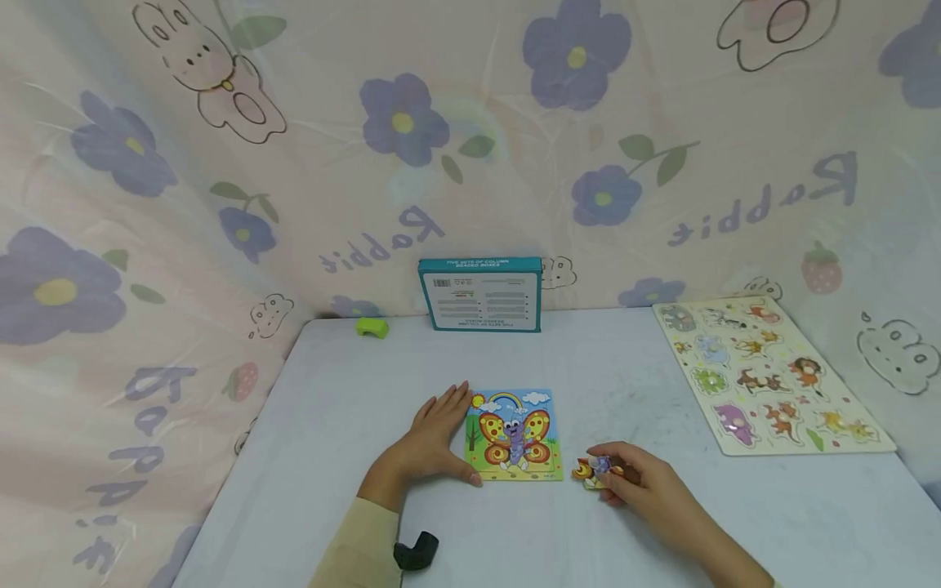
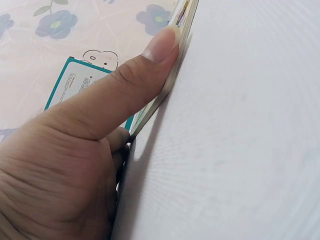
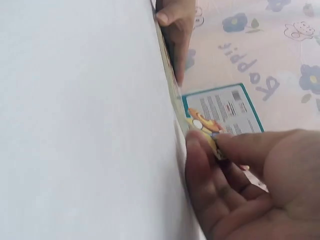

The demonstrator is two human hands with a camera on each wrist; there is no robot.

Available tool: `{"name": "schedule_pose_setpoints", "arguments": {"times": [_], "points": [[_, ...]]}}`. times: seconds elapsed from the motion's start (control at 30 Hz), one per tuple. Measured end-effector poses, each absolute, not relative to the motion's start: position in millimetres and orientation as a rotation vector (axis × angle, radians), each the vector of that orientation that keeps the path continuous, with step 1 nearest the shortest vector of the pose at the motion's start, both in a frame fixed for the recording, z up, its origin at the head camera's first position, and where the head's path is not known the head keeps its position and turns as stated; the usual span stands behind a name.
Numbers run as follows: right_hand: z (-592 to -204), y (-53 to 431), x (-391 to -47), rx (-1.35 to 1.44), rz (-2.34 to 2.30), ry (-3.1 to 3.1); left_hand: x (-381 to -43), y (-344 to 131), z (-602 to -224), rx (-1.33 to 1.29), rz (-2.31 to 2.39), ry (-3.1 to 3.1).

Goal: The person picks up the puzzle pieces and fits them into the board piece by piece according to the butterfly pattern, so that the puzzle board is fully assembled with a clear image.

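Note:
A square butterfly puzzle board [image 1: 514, 434] lies flat on the table in front of the person. Along its left edge rests the left hand [image 1: 434, 441], fingers stretched toward the top corner and thumb at the lower one. In the left wrist view, the thumb [image 2: 162, 47] touches the board's side. Just right of the board, the right hand [image 1: 638, 482] pinches a colourful puzzle piece [image 1: 588, 469] between thumb and fingers. The right wrist view shows yellow, orange and white on this puzzle piece [image 3: 202, 122]; whether it is a single one I cannot tell. Fingers cover part of it.
At the back stands a teal-edged box [image 1: 481, 296] against the printed curtain. A green block [image 1: 372, 327] lies left of it. On the right is a large animal puzzle board [image 1: 772, 376]. A black object [image 1: 416, 552] sits by the left sleeve.

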State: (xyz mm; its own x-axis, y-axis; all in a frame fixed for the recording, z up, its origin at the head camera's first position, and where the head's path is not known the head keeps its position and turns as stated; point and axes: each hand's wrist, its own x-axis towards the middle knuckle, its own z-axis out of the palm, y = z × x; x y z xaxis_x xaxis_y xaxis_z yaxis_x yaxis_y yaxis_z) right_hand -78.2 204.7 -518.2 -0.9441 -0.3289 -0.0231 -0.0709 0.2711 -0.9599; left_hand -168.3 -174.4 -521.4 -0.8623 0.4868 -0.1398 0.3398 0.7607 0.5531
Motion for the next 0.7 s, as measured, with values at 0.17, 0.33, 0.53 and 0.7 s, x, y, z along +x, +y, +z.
{"name": "schedule_pose_setpoints", "arguments": {"times": [0.17,0.33,0.53,0.7], "points": [[-522.3,180.9,-89.6,-0.288,-1.764,2.397,-167.7,-174.5,-521.5,0.655,0.764,2.680],[-520.2,159.8,-97.8,-0.317,-1.838,2.345,-168.2,-174.7,-520.8,0.670,0.759,2.686],[-517.3,135.2,-103.8,-0.327,-1.905,2.276,-168.3,-175.2,-519.0,0.674,0.760,2.684],[-518.4,117.0,-108.1,-0.254,-1.883,2.323,-168.5,-175.4,-519.4,0.668,0.749,2.687]]}}
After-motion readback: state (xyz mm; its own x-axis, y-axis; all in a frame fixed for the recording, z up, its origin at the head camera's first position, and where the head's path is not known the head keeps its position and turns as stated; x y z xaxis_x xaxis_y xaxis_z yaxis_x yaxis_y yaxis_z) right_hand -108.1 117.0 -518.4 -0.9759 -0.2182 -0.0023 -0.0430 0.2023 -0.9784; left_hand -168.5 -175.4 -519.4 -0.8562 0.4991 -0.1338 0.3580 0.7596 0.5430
